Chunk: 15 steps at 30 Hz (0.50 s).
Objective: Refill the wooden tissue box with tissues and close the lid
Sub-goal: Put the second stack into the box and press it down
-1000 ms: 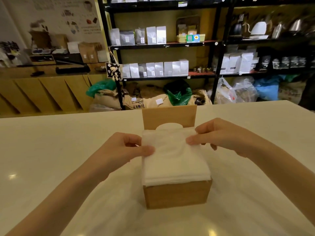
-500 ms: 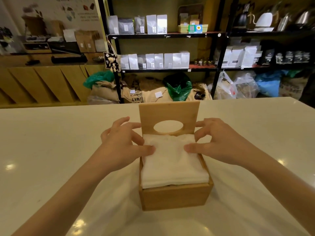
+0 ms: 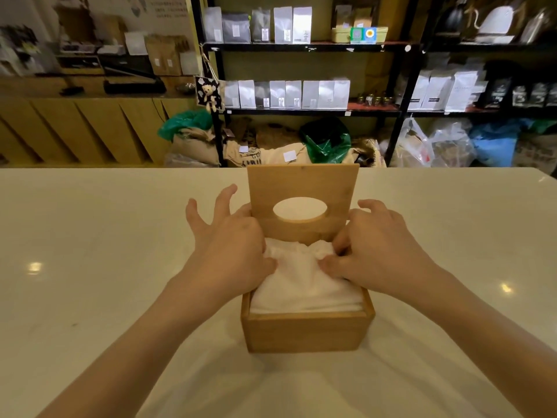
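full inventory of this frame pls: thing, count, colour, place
wooden tissue box: 1, light brown, centre of the table, open.
lid: 1, light brown with an oval hole, standing upright at the box's far edge.
tissues: 1 stack, white, inside the box, bunched at the far end.
table: 1, cream, glossy, fills the foreground.
shelving: black racks behind the table, holding white and grey pouches.
sacks and bags: several, tan, green, blue and clear, on the floor under the racks.
counter: 1, wood, back left.
left hand: 1, pressing the tissues' left side.
right hand: 1, fingers pinching the tissues.
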Each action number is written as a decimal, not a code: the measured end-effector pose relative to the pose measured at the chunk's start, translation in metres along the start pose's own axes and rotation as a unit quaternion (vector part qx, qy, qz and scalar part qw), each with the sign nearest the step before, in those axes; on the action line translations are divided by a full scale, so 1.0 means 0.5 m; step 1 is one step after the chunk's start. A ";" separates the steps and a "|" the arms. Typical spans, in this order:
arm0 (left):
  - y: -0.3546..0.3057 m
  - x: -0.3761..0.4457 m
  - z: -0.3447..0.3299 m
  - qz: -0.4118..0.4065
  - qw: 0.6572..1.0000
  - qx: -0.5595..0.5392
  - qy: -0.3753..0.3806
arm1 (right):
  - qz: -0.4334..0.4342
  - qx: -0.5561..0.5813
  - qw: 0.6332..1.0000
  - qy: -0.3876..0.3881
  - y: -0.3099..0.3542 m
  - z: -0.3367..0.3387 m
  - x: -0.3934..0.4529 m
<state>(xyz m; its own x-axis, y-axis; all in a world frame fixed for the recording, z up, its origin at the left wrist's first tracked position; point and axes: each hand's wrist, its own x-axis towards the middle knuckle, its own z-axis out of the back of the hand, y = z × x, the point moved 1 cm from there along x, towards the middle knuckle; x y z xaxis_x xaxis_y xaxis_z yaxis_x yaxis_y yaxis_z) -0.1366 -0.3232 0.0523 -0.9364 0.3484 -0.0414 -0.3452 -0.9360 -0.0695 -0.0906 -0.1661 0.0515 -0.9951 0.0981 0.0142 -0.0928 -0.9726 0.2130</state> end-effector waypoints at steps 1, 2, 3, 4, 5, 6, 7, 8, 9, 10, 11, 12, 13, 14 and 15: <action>-0.001 -0.001 -0.001 0.000 1.000 0.012 -0.002 | 0.000 -0.011 1.000 0.003 0.003 0.001 -0.001; -0.002 0.000 -0.002 0.000 1.000 0.021 -0.006 | 0.001 -0.020 1.000 0.004 0.005 0.002 -0.001; -0.002 0.000 -0.004 0.001 1.000 0.027 -0.008 | 0.000 -0.028 1.000 0.005 0.006 0.002 -0.002; -0.002 0.000 -0.006 0.002 0.999 0.033 -0.009 | -0.002 -0.036 0.999 0.008 0.007 0.002 -0.002; -0.003 0.000 -0.008 0.003 0.999 0.039 -0.008 | -0.005 -0.045 0.999 0.013 0.009 0.002 -0.002; -0.003 -0.001 -0.011 0.004 0.999 0.045 -0.006 | -0.009 -0.054 0.998 0.019 0.010 0.000 -0.001; -0.004 -0.001 -0.014 0.005 0.999 0.052 -0.003 | -0.013 -0.063 0.998 0.025 0.012 -0.002 0.000; -0.005 0.001 -0.016 0.006 0.998 0.057 0.002 | -0.016 -0.071 0.997 0.028 0.014 -0.004 0.002; -0.005 0.003 -0.019 0.007 0.998 0.062 0.007 | -0.019 -0.078 0.996 0.033 0.015 -0.007 0.004; -0.006 0.005 -0.020 0.009 0.998 0.066 0.013 | -0.024 -0.082 0.996 0.037 0.016 -0.009 0.006; -0.006 0.007 -0.020 0.012 0.997 0.071 0.018 | -0.028 -0.085 0.995 0.042 0.015 -0.010 0.007; -0.007 0.008 -0.020 0.015 0.997 0.076 0.021 | -0.031 -0.089 0.995 0.044 0.015 -0.012 0.009; -0.009 0.009 -0.020 0.018 0.996 0.082 0.019 | -0.033 -0.096 0.994 0.042 0.017 -0.013 0.010; -0.011 0.008 -0.020 0.020 0.996 0.088 0.012 | -0.034 -0.104 0.993 0.035 0.018 -0.014 0.010; -0.012 0.006 -0.022 0.023 0.995 0.095 0.000 | -0.034 -0.112 0.993 0.023 0.019 -0.016 0.010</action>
<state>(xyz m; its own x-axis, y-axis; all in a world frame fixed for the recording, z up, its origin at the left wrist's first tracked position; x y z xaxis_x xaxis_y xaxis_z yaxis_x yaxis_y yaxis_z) -0.1368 -0.3158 0.0419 -0.9516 0.3046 -0.0400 -0.3073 -0.9438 0.1215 -0.0966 -0.1767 0.0460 -0.9863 0.1602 -0.0389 -0.1599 -0.9871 -0.0107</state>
